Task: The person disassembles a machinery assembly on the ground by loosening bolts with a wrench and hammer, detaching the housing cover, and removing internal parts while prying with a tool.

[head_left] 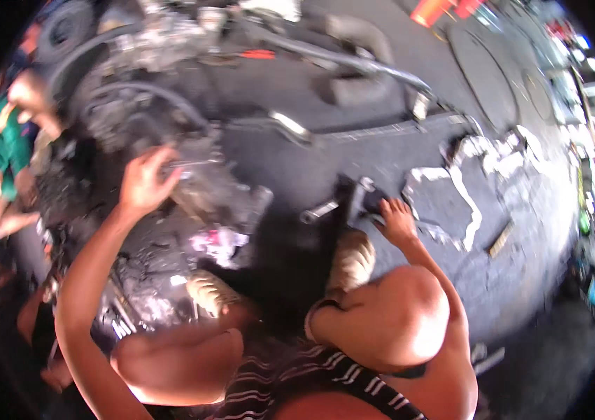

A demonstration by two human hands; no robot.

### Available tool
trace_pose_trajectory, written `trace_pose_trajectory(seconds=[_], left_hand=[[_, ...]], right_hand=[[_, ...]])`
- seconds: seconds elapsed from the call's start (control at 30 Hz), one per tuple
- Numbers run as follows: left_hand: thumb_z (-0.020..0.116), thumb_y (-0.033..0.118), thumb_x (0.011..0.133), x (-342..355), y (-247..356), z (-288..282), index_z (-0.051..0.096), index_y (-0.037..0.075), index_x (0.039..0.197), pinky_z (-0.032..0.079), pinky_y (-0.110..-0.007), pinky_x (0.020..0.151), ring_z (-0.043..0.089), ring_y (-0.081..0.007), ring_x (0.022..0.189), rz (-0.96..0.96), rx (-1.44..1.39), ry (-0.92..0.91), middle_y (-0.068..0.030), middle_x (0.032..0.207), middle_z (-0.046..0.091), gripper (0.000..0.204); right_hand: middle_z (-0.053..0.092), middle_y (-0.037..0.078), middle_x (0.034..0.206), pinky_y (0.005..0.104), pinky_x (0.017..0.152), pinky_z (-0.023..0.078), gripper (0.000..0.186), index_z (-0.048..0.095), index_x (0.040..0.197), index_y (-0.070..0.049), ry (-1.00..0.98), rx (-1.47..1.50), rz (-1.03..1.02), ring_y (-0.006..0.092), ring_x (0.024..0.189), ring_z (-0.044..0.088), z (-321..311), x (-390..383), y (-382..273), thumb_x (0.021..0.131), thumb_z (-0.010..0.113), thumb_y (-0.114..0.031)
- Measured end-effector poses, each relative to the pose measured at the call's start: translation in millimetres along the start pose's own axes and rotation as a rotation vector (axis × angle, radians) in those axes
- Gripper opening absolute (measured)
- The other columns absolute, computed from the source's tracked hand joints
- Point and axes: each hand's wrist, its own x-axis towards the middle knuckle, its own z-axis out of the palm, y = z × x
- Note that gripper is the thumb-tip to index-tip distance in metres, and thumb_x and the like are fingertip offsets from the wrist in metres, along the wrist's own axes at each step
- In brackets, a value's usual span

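My left hand [145,182] is over a greasy, dirt-covered machine part [217,192] on the left. Its fingers and thumb are bent around the end of a thin metal bar [196,164], blurred by motion, possibly a wrench. On the right, my right hand [398,220] reaches down to the dark floor. Its fingers are stretched out beside a metal tool with a round head [364,187]; whether they touch it is unclear. A short ring-ended wrench [320,211] lies left of that tool, between my two feet and the long bar.
A long metal bar [381,131] crosses the floor ahead, with a curved thick pipe [364,59] beyond. Pale crumpled strips [465,189] lie at right near a small brown stick [501,239]. A pink-white rag [218,242] is by my left shoe [212,292]. A person in green [3,143] crouches at left.
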Motion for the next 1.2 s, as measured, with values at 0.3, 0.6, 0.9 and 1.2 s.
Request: trace_pose_trajectory(seconds=[0.3,0.6,0.9,1.2], left_hand=[[0.072,0.019,0.080,-55.7,-17.1,-74.4,0.059,0.006,0.092,0.051,-0.044,0.070,0.063,-0.0335,0.078,-0.105,0.177,0.008,-0.0131,0.082,0.062,0.023],[0.071,0.020,0.079,-154.9,-31.2,-68.4,0.058,0.005,0.092,0.049,-0.046,0.068,0.063,-0.0360,0.079,-0.463,0.116,0.055,-0.0144,0.082,0.063,0.023],[0.071,0.017,0.080,-210.9,-36.4,-29.4,0.059,0.004,0.089,0.051,-0.043,0.065,0.065,-0.0331,0.074,-0.524,-0.011,0.191,-0.0136,0.078,0.063,0.020],[0.070,0.020,0.080,-308.0,-15.0,18.3,0.061,0.004,0.090,0.052,-0.045,0.067,0.064,-0.0386,0.073,-0.773,-0.140,0.321,-0.0148,0.078,0.066,0.021]], right_hand=[[0.064,0.025,0.106,0.0514,0.080,0.052,0.045,0.060,0.119,-0.003,-0.108,0.067,-0.176,0.0431,0.097,0.062,17.1,13.0,43.4,0.082,0.071,-0.025],[0.067,0.024,0.082,0.0505,0.071,0.053,0.041,0.064,0.098,-0.001,-0.111,0.140,0.111,0.0452,0.075,0.064,16.6,5.1,3.7,0.079,0.075,-0.036],[0.064,0.010,0.079,0.0391,0.065,0.049,0.031,0.061,0.088,0.007,0.453,0.827,0.046,0.0213,0.070,0.058,-7.8,55.9,16.9,0.081,0.076,-0.020],[0.045,0.016,0.056,0.0423,0.051,0.035,0.048,0.056,0.074,0.006,0.490,0.274,-0.273,0.0146,0.057,0.039,-264.9,236.5,-101.5,0.088,0.070,-0.038]])
